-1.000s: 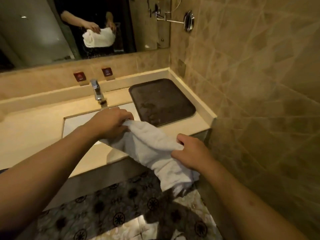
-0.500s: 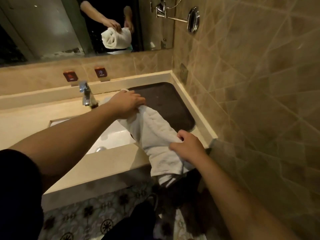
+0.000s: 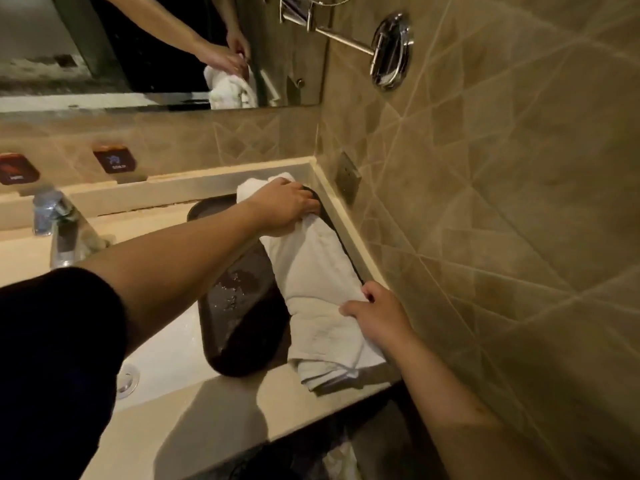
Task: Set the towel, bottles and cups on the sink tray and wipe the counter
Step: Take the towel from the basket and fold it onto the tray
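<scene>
I stand in a dim, warm-lit bathroom. The wall [image 3: 502, 168] on my right is tan tile cut in angled shapes, with a round chrome mirror [image 3: 391, 51] on a swing arm. A wide wall mirror [image 3: 52, 46] runs above the cream stone bench [image 3: 239, 407]. A chrome faucet [image 3: 57, 226] stands over the white basin [image 3: 166, 355]. Patterned floor [image 3: 339, 459] shows below.

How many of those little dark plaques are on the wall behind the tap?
2. One plaque sits at the far left edge, above the tap; the other plaque is just to its right. More could lie out of frame.
</scene>
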Demonstrator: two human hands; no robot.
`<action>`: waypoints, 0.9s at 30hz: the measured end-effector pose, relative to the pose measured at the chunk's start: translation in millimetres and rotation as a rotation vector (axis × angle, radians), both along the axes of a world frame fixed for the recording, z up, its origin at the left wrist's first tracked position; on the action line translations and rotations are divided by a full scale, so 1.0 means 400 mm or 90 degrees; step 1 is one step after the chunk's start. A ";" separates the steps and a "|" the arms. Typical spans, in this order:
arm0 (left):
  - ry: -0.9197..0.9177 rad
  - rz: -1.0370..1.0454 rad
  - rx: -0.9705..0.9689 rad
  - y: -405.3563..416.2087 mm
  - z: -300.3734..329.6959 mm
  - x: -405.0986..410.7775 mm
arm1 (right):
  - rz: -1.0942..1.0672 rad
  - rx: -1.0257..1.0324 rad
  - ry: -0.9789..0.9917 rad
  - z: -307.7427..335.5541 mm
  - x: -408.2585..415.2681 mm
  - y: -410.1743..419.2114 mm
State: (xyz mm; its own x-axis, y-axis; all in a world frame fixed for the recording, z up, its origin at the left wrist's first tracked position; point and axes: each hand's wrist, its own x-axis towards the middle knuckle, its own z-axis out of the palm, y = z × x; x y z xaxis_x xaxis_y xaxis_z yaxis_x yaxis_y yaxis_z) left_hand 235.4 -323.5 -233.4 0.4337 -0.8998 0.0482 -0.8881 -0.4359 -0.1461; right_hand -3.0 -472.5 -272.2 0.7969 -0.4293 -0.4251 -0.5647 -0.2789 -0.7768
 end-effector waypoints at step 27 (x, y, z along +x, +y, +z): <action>0.390 0.295 -0.122 -0.159 -0.334 0.217 | 0.384 -0.665 0.055 -0.195 0.145 0.038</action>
State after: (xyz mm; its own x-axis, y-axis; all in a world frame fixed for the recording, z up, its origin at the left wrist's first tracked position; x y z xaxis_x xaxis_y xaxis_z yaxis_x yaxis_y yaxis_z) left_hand 322.1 -387.2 -367.2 0.7619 -0.6208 -0.1846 -0.5074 -0.7493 0.4255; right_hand 55.0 -457.2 -350.4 0.9734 -0.1664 -0.1575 -0.1663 -0.9860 0.0141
